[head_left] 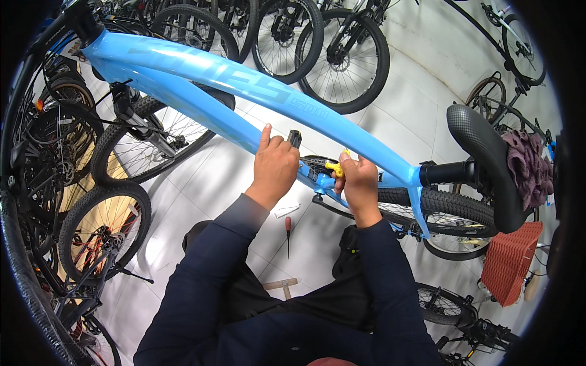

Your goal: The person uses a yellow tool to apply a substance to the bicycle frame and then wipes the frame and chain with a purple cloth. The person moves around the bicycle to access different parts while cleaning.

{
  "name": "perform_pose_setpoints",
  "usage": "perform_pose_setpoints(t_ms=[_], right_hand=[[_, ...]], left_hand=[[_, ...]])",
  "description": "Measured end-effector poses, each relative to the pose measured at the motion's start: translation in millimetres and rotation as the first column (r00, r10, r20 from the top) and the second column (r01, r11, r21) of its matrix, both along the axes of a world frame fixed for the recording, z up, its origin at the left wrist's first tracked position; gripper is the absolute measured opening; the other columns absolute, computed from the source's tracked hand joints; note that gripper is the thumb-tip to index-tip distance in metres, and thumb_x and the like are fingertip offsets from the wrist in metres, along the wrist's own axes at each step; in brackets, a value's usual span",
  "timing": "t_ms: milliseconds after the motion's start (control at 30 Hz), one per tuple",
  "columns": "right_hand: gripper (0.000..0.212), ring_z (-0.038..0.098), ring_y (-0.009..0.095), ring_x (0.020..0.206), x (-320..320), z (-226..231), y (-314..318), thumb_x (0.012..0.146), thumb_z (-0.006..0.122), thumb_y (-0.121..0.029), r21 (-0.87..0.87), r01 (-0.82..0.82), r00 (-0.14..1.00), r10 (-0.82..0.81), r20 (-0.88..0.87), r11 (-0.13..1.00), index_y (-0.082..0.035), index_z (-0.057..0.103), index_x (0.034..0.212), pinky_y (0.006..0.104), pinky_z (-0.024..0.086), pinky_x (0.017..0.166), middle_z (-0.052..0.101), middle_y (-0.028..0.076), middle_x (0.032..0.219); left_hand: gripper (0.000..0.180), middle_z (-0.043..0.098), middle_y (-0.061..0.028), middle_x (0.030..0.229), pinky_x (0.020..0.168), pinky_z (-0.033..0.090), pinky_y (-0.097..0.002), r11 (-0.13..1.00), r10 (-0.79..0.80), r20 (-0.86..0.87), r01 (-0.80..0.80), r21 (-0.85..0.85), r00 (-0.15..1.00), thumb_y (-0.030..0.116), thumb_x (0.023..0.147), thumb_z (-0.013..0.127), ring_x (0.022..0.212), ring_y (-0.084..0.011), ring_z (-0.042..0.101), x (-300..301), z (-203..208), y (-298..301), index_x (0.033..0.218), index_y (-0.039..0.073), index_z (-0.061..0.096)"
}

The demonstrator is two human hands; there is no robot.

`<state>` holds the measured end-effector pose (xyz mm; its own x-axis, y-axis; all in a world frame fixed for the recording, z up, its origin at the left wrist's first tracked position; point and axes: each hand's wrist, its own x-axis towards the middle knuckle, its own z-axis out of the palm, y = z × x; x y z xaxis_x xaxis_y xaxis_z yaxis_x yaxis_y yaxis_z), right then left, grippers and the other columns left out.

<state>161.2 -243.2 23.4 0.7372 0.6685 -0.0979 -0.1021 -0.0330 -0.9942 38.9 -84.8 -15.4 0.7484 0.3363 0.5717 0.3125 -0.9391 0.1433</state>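
Right hand [360, 183]: clamps a partly hidden yellow tool [335, 169], axis indiscernible, just below the top tube [244, 78] of a blue bicycle frame [366, 142] slanting from upper left to lower right. Left hand [274, 168]: overlaps the down tube [210, 114], index finger [265, 136] pointing forward, others curled, grip hidden.

Bright light glares off the blue frame [259, 87], floor [168, 235] shadows look soft, edges bend.

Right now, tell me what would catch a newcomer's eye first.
The bright blue bike frame would likely draw the eye first, slanting from upper left toward the black saddle at right. Next comes the small yellow object in the right hand, near the middle, then the red basket at lower right.
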Motion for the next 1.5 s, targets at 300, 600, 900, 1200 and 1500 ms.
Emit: perform_pose_setpoints(t_ms=[300, 600, 900, 1200, 1500], right_hand=[[0.042, 0.062, 0.011, 0.060, 5, -4, 1, 0.106, 0.056, -0.030, 0.140, -0.014, 0.939, 0.061, -0.340, 0.990, 0.004, 0.055, 0.131, 0.0256, 0.055, 0.055, 0.067, 0.013, 0.084], [0.049, 0.066, 0.013, 0.076, 2, -4, -5, 0.104, 0.062, -0.042, -0.194, -0.006, 0.959, 0.061, 0.276, 0.981, 0.002, 0.065, 0.125, 0.0255, 0.057, 0.066, 0.068, 0.009, 0.091], [0.040, 0.055, 0.010, 0.054, -3, 2, -2, 0.108, 0.052, -0.032, -0.057, -0.151, 0.988, 0.149, -0.037, 0.987, -0.001, 0.060, 0.133, 0.0234, 0.048, 0.054, 0.065, 0.008, 0.075], [0.040, 0.061, 0.012, 0.060, 2, 1, 1, 0.109, 0.052, -0.037, 0.212, -0.037, 0.871, 0.135, -0.472, 0.977, -0.002, 0.060, 0.124, 0.0246, 0.052, 0.058, 0.069, 0.011, 0.085], [0.043, 0.056, 0.011, 0.048, 7, -3, 0, 0.107, 0.054, -0.035, -0.054, -0.036, 0.998, 0.038, 0.045, 0.998, 0.003, 0.058, 0.128, 0.0250, 0.050, 0.048, 0.062, 0.007, 0.069]], left_hand=[[0.010, 0.063, -0.0092, 0.074, 0.122, 0.029, -0.0532, 1.000, 0.007, 0.005, -0.007, 0.009, 1.000, 0.006, 0.077, 0.063, 0.089, -0.0265, 0.062, 0, -2, 0, 0.071, 0.004, 0.071], [0.009, 0.064, -0.0097, 0.075, 0.122, 0.029, -0.0530, 1.000, 0.014, 0.000, -0.014, 0.016, 1.000, 0.006, 0.078, 0.064, 0.087, -0.0266, 0.063, 1, -1, 0, 0.073, 0.004, 0.071], [0.011, 0.064, -0.0080, 0.074, 0.120, 0.032, -0.0543, 1.000, 0.016, -0.010, -0.015, 0.009, 1.000, 0.004, 0.078, 0.061, 0.087, -0.0255, 0.064, -1, 4, -1, 0.069, 0.007, 0.066], [0.010, 0.063, -0.0084, 0.074, 0.120, 0.032, -0.0537, 1.000, 0.016, 0.013, -0.016, 0.016, 1.000, 0.006, 0.078, 0.062, 0.086, -0.0255, 0.063, -1, 1, 0, 0.069, 0.007, 0.067], [0.008, 0.063, -0.0088, 0.074, 0.121, 0.031, -0.0531, 1.000, 0.011, 0.000, -0.011, 0.013, 1.000, 0.006, 0.076, 0.064, 0.086, -0.0260, 0.063, 0, 0, 0, 0.070, 0.006, 0.068]])
